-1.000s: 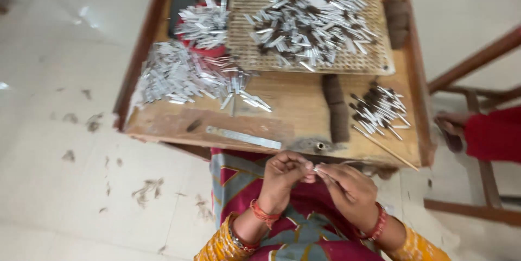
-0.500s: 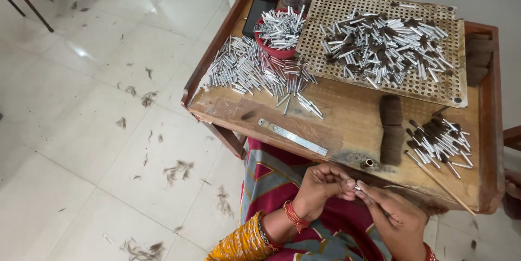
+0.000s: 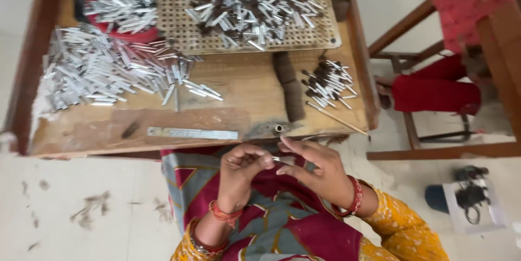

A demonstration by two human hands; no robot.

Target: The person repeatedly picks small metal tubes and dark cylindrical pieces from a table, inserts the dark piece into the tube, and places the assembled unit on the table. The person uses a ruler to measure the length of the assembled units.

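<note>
My left hand (image 3: 241, 171) and my right hand (image 3: 313, 170) meet over my lap, just in front of the wooden table's (image 3: 239, 84) near edge. Between their fingertips they pinch a small silver metal tube (image 3: 282, 159). Both wrists carry red bangles above yellow sleeves. On the table's left lies a big heap of silver tubes (image 3: 103, 73). A smaller heap of dark-tipped tubes (image 3: 328, 83) sits at the right. A short metal socket (image 3: 279, 128) stands at the table edge right above my hands.
A perforated board (image 3: 325, 35) carries many filled tubes at the back. A red dish (image 3: 127, 35) holds more tubes at the back left. A metal strip (image 3: 192, 133), a dark roll (image 3: 288, 84) and a thin stick (image 3: 336, 120) lie on the table. A wooden seat frame (image 3: 488, 38) stands at the right.
The view has swung and closed in on the table. My hands stay joined at the small tube in front of the table edge.
</note>
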